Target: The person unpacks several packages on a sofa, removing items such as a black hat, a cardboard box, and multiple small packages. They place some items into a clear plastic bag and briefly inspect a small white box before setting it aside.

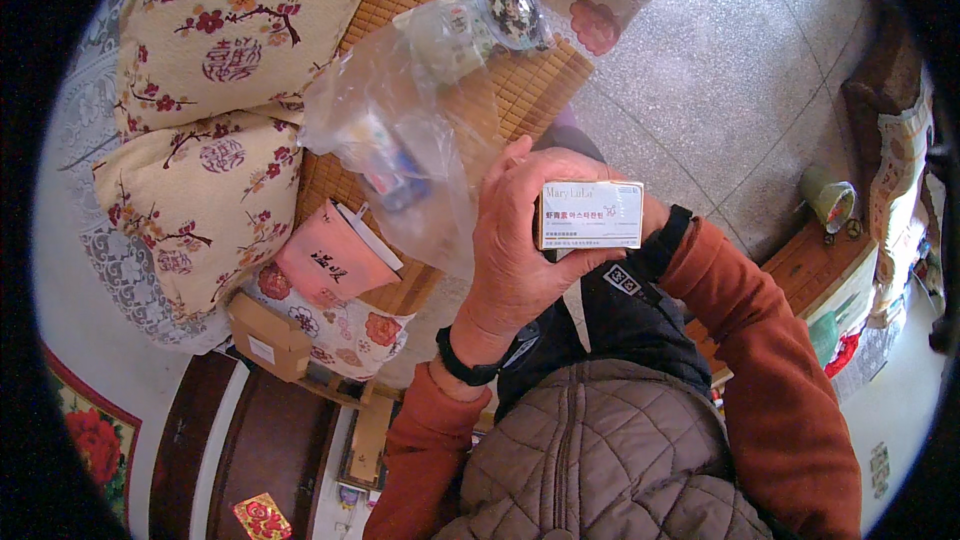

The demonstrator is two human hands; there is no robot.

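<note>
A small white carton [592, 215] with printed writing is held up before my chest, one flat face towards me. My left hand [514, 229] grips it from the left, its thumb along the lower edge. Behind the carton is my right hand [654, 214], mostly hidden, so its grip cannot be made out. Beyond my left hand lies a clear plastic bag [420, 112] on a woven bamboo mat [529, 86]. A small blue and white package [390, 172] shows through the bag.
A jar with a dark-speckled lid [516, 11] lies at the mat's far end. Left are a pink tissue pack [337, 255], a brown cardboard box [268, 337] and floral cushions [225, 52]. A wooden cabinet [825, 266] bearing a green cup [825, 199] stands right, beyond the tiled floor [712, 97].
</note>
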